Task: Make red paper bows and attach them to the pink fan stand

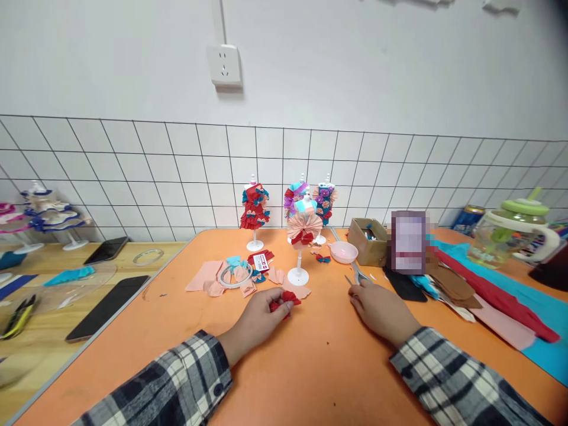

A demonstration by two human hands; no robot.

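My left hand (pixel 261 316) is closed, pinching a piece of pleated red crepe paper (pixel 291 297) between thumb and fingers just above the table. Towards the right, my right hand (pixel 380 309) has its fingers curled on a pair of grey scissors (pixel 361 274), partly hidden by the hand. Directly beyond my left hand stands a small white dress form (pixel 298 276) wearing a pleated peach paper skirt (pixel 304 226) with a red bow. Left of it lie peach paper pieces (pixel 208 276), a roll of tape (pixel 222 280) and a red-and-white label (pixel 261 262).
Several dressed mini forms, one in a red dress (pixel 254 207), stand at the back. A pink dish (pixel 344 252), cardboard box (pixel 367 244), crepe paper strips (pixel 497 290) and glass jug (pixel 494 239) line the right. Phones (pixel 109 307) lie on the wooden table at left.
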